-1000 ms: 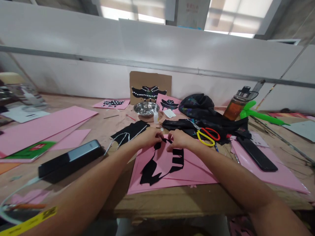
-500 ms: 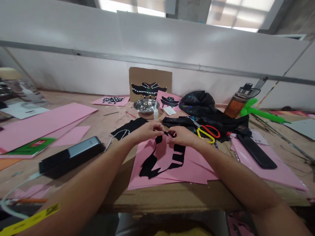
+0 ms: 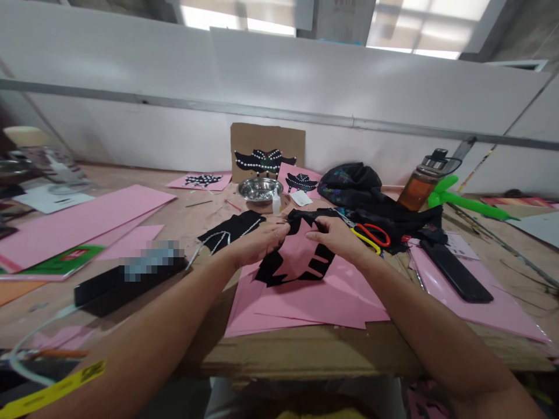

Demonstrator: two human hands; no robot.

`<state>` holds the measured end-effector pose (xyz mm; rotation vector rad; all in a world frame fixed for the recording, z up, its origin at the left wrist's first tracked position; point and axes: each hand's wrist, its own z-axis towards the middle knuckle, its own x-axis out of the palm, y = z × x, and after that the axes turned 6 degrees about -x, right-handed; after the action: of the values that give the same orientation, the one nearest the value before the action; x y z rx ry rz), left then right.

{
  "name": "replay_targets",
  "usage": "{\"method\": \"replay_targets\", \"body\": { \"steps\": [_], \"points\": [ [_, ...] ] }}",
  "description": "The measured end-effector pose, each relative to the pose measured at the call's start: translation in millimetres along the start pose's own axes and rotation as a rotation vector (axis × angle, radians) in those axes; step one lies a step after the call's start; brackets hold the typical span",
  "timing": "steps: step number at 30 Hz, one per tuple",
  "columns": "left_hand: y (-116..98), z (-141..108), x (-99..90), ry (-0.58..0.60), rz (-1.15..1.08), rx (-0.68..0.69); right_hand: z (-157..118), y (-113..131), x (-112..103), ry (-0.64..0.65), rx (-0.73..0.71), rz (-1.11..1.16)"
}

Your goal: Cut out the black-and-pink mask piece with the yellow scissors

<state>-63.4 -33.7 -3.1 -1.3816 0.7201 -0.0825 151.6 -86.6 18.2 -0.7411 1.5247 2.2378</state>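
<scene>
A black cut-out piece [image 3: 321,265] with jagged edges and slots is spread between my hands, over pink sheets [image 3: 353,297]. Pink shows through its large middle opening. At its left edge, my left hand [image 3: 262,240] has its fingers together on the black material, the fingertips partly hidden. My right hand [image 3: 336,235] grips the upper right edge, thumb on the near side and the other fingers mostly hidden. Just beyond my hands stands a small white squeeze bottle [image 3: 276,203]. Left of it lies a black piece with a silvery beaded line [image 3: 233,230].
A metal bowl [image 3: 257,191] stands behind, before cardboard [image 3: 266,137] bearing a beaded black shape. Scissors [image 3: 371,235] and black fabric [image 3: 353,183] lie to the right, with a phone [image 3: 456,270] and drink bottle [image 3: 421,180]. A power bank [image 3: 131,276] sits left.
The black cut-out has shifted away from me and its outline looks spread wider. My hands have moved apart, from a close pinch at its top to its left and right edges.
</scene>
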Motion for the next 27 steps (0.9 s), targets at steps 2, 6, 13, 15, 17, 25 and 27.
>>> {"method": "replay_targets", "body": {
  "steps": [2, 6, 13, 15, 17, 25, 27],
  "points": [
    [3, 1, 2.2, 0.065, 0.031, 0.011, -3, -3, -2, -0.034, 0.007, -0.004],
    [6, 4, 3.9, 0.141, 0.071, 0.022, -6, -8, -4, -0.035, 0.029, 0.003],
    [6, 6, 2.3, 0.190, 0.066, 0.020, -8, -10, -6, 0.011, 0.074, 0.168],
    [8, 7, 3.1, 0.191, 0.059, 0.015, -9, -9, -6, -0.009, 0.078, 0.187],
    [11, 8, 4.4, 0.184, 0.051, 0.005, -9, -9, -6, -0.043, 0.100, 0.189],
    [10, 7, 7.8, 0.166, -0.025, -0.021, -10, -14, -7, -0.091, 0.134, 0.288],
    [8, 5, 8.8, 0.165, -0.056, -0.025, -9, -15, -8, -0.108, 0.146, 0.291]
  ]
}}
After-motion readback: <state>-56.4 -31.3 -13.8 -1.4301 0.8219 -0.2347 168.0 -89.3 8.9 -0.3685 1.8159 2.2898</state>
